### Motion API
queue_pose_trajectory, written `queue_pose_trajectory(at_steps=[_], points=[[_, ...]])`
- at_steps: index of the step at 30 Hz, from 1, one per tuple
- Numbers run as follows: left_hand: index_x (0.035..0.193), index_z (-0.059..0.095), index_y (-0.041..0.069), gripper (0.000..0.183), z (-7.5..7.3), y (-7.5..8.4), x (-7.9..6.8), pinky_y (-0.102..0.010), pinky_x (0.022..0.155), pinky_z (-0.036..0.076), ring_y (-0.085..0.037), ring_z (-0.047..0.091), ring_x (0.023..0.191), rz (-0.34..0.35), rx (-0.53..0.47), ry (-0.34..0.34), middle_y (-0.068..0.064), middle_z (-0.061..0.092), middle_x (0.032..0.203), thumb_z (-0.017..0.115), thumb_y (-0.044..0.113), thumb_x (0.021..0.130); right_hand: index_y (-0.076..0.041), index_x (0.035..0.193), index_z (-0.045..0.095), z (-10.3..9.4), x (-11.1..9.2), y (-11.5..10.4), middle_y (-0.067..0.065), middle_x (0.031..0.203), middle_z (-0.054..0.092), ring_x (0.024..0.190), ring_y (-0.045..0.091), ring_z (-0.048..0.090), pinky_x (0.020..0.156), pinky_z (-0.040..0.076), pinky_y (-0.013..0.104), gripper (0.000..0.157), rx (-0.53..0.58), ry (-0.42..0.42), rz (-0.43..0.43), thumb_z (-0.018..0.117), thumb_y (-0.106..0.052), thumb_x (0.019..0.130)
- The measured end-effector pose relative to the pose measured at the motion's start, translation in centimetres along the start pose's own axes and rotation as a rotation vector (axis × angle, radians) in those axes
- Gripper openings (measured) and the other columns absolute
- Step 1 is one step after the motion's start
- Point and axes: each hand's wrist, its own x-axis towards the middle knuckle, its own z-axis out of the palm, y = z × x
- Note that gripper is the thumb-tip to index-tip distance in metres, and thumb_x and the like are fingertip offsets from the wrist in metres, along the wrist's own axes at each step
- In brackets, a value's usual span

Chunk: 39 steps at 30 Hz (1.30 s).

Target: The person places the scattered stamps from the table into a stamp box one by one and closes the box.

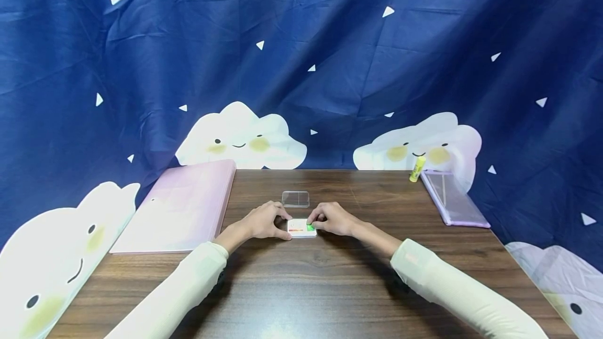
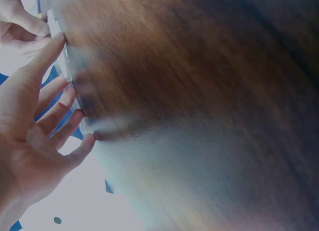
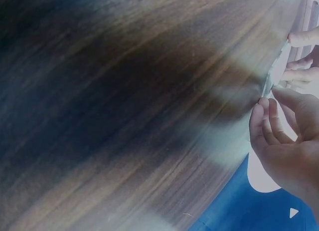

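A small flat white case (image 1: 296,235) lies on the table between both hands, with orange-red and green patches showing on its face. My left hand (image 1: 266,220) holds its left end, thumb at the near corner and a finger at the far one; in the left wrist view the other fingers of this left hand (image 2: 37,109) are spread, tips down by the table. My right hand (image 1: 335,218) pinches at a small bright green piece (image 1: 310,227) at the case's right end. In the right wrist view, the right hand's (image 3: 289,126) thumb meets the case's edge, fingers bent beside it.
A clear plastic lid (image 1: 296,199) lies just behind the case. To the left is a large pale pink folder (image 1: 183,208). A yellow glue stick (image 1: 417,169) stands at the back right beside a purple-edged transparent pouch (image 1: 454,200). A blue cloud-print curtain (image 1: 330,67) hangs behind the table.
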Motion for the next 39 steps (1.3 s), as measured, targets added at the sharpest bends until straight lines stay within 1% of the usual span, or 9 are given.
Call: queue_pose_trajectory(at_steps=[12, 18, 22, 25, 27, 30, 32, 34, 39], points=[[0.122, 0.077, 0.019, 0.053, 0.2, -0.2, 0.0, -0.046, 0.092, 0.052, -0.018, 0.058, 0.113, 0.015, -0.006, 0.012, 0.005, 0.065, 0.123, 0.087, 0.051, 0.08, -0.009, 0.101, 0.081, -0.1, 0.0, 0.2, 0.005, 0.103, 0.072, 0.089, 0.013, 0.066, 0.08, 0.058, 0.033, 0.011, 0.008, 0.003, -0.008, 0.074, -0.004, 0.095], [0.126, 0.075, 0.016, 0.06, 0.3, -0.3, 0.1, -0.043, 0.09, 0.052, -0.016, 0.058, 0.108, 0.016, -0.009, 0.021, 0.004, 0.065, 0.117, 0.088, 0.052, 0.079, -0.01, 0.102, 0.08, -0.5, 0.4, 0.4, 0.004, 0.101, 0.073, 0.089, 0.011, 0.067, 0.082, 0.058, 0.034, 0.01, 0.022, 0.013, -0.003, 0.076, -0.006, 0.094], [0.128, 0.074, 0.015, 0.063, 0.2, -0.3, 0.1, -0.043, 0.09, 0.053, -0.016, 0.059, 0.108, 0.013, -0.018, 0.025, 0.003, 0.066, 0.114, 0.088, 0.052, 0.079, -0.009, 0.106, 0.08, -0.9, 0.7, 0.5, 0.004, 0.104, 0.075, 0.091, 0.01, 0.069, 0.083, 0.058, 0.035, 0.013, 0.027, 0.016, 0.011, 0.076, -0.007, 0.094], [0.127, 0.074, 0.014, 0.06, -0.1, -0.5, 0.3, -0.042, 0.094, 0.053, -0.018, 0.062, 0.11, 0.022, -0.043, 0.03, 0.001, 0.068, 0.116, 0.087, 0.05, 0.081, -0.006, 0.108, 0.079, -1.3, 1.1, 0.6, 0.004, 0.106, 0.076, 0.092, 0.013, 0.071, 0.085, 0.058, 0.037, 0.015, 0.02, 0.028, 0.008, 0.076, -0.007, 0.093], [0.127, 0.074, 0.012, 0.058, -0.2, -0.6, 0.5, -0.041, 0.096, 0.052, -0.019, 0.064, 0.112, 0.037, -0.066, 0.038, -0.001, 0.069, 0.118, 0.085, 0.048, 0.083, -0.005, 0.109, 0.078, -1.6, 1.4, 0.7, 0.004, 0.106, 0.076, 0.092, 0.013, 0.071, 0.085, 0.058, 0.038, 0.016, 0.021, 0.043, 0.005, 0.076, -0.007, 0.093], [0.126, 0.074, 0.011, 0.053, -0.5, -0.8, 0.9, -0.04, 0.098, 0.052, -0.021, 0.066, 0.112, 0.041, -0.101, 0.051, -0.004, 0.07, 0.12, 0.085, 0.043, 0.086, -0.004, 0.109, 0.078, -1.9, 1.9, 0.9, 0.003, 0.105, 0.077, 0.093, 0.015, 0.072, 0.086, 0.058, 0.036, 0.017, 0.017, 0.074, -0.003, 0.077, -0.007, 0.092], [0.126, 0.074, 0.011, 0.05, -0.7, -1.0, 1.1, -0.042, 0.097, 0.053, -0.022, 0.066, 0.111, 0.036, -0.112, 0.067, -0.004, 0.07, 0.12, 0.084, 0.041, 0.087, -0.004, 0.11, 0.077, -2.1, 2.2, 1.0, 0.003, 0.104, 0.077, 0.094, 0.016, 0.072, 0.087, 0.058, 0.035, 0.018, 0.021, 0.088, 0.006, 0.078, -0.008, 0.092], [0.126, 0.074, 0.011, 0.049, -0.8, -1.2, 1.3, -0.043, 0.096, 0.053, -0.023, 0.066, 0.112, 0.013, -0.126, 0.085, -0.004, 0.07, 0.12, 0.084, 0.039, 0.088, -0.004, 0.111, 0.077, -2.2, 2.6, 1.2, 0.004, 0.104, 0.077, 0.095, 0.018, 0.072, 0.088, 0.058, 0.035, 0.019, 0.022, 0.1, 0.013, 0.078, -0.008, 0.092], [0.131, 0.071, 0.009, 0.049, -1.1, -1.8, 2.0, -0.048, 0.098, 0.052, -0.026, 0.065, 0.116, -0.031, -0.151, 0.133, -0.005, 0.068, 0.126, 0.083, 0.033, 0.09, -0.002, 0.112, 0.076, -2.4, 3.4, 2.0, 0.009, 0.102, 0.077, 0.096, 0.022, 0.072, 0.089, 0.058, 0.037, 0.021, 0.023, 0.117, 0.04, 0.079, -0.006, 0.091]])
